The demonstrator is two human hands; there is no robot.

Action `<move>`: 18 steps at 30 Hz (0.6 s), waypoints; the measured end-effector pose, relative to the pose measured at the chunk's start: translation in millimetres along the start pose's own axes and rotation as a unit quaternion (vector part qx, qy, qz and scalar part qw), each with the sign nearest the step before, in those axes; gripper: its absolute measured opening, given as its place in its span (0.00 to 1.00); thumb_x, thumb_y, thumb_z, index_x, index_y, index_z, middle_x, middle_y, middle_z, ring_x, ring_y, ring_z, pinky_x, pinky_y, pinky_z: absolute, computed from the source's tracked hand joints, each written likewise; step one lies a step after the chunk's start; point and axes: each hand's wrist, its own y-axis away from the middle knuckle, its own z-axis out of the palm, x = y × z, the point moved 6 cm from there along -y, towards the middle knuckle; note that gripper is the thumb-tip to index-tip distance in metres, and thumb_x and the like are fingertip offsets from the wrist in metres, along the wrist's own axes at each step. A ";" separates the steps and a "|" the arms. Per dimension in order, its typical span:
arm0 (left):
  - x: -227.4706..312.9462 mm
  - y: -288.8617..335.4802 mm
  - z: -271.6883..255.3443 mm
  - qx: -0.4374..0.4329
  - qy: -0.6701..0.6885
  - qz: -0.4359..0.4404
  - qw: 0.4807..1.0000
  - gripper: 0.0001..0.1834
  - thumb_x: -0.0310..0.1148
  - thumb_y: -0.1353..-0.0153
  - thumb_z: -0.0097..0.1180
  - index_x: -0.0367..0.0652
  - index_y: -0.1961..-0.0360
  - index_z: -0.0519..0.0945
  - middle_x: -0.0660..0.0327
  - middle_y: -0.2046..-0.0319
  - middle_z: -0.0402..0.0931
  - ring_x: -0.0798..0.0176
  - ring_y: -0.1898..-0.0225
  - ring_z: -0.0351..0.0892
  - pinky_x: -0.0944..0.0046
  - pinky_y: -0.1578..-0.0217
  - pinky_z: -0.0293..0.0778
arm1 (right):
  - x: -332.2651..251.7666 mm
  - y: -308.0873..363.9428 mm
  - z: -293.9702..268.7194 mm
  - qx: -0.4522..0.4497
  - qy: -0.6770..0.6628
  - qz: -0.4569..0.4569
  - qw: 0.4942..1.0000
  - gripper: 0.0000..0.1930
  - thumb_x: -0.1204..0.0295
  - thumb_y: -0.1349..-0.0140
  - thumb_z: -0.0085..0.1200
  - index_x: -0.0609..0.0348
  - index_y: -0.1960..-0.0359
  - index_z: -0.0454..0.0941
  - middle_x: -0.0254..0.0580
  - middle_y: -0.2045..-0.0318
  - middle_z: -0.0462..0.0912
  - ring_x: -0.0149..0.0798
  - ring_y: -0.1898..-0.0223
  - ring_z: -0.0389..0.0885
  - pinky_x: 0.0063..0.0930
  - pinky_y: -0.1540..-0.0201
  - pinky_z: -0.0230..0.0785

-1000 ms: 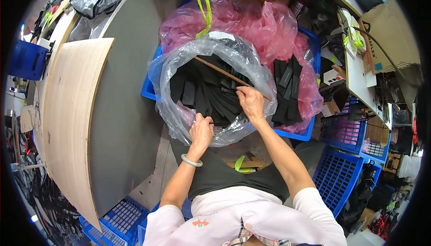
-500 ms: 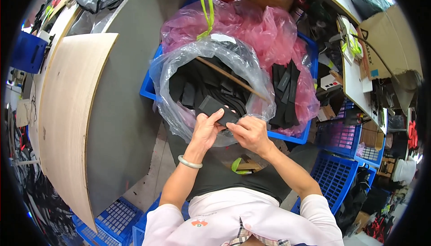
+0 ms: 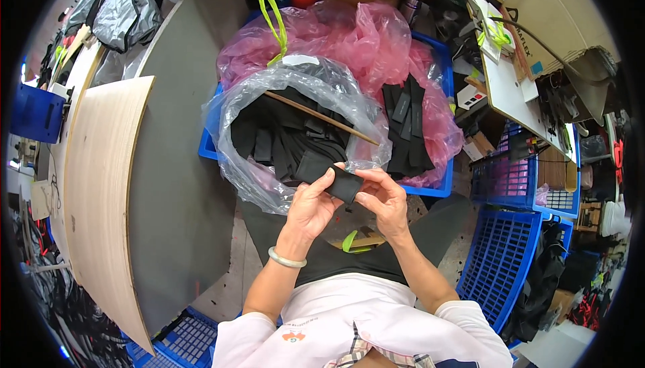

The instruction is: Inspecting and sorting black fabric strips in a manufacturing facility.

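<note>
In the head view, the right hand (image 3: 384, 205), beside the wooden stick (image 3: 322, 118) a second ago, has come back to meet the left hand (image 3: 310, 208) over the near rim of the clear plastic bag (image 3: 228, 170). Between them is a black piece (image 3: 344, 186); whether it is folded or doubled is unclear. The left thumb presses it from above, apparently to steady it; the right thumb and fingers touch its right edge, but whether they pinch it I cannot tell. Holding it there, probably, keeps it over the black strips (image 3: 285, 156) inside. The bag's rim is turned outward, seemingly to keep the mouth wide, with the stick lying across it. Pink plastic (image 3: 316, 28) lines the blue crate (image 3: 440, 192), perhaps as protection.
</note>
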 end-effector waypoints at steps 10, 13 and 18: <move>-34.4 -25.8 0.2 -0.033 0.162 -0.053 0.985 0.12 0.27 0.42 0.54 0.38 0.56 0.76 0.59 0.58 0.76 0.61 0.54 0.74 0.58 0.50 0.71 | -11.2 2.4 -10.2 0.072 0.078 0.005 0.994 0.20 0.84 0.50 0.51 0.65 0.52 0.74 0.43 0.55 0.78 0.37 0.51 0.75 0.30 0.47 0.65; -38.6 -17.3 -5.6 -0.009 0.049 -0.056 0.997 0.14 0.35 0.42 0.57 0.42 0.56 0.77 0.65 0.58 0.76 0.68 0.56 0.74 0.60 0.50 0.68 | 1.7 4.4 -16.6 0.116 0.150 -0.057 0.980 0.12 0.86 0.53 0.49 0.65 0.64 0.75 0.35 0.69 0.77 0.29 0.68 0.74 0.21 0.61 0.68; 16.8 10.2 -22.8 0.131 -0.239 0.226 0.935 0.21 0.31 0.48 0.63 0.41 0.52 0.75 0.61 0.64 0.72 0.68 0.60 0.73 0.68 0.60 0.72 | -34.6 -3.0 -2.1 0.146 0.331 -0.192 0.913 0.09 0.87 0.57 0.48 0.66 0.71 0.73 0.37 0.76 0.72 0.30 0.76 0.70 0.22 0.73 0.62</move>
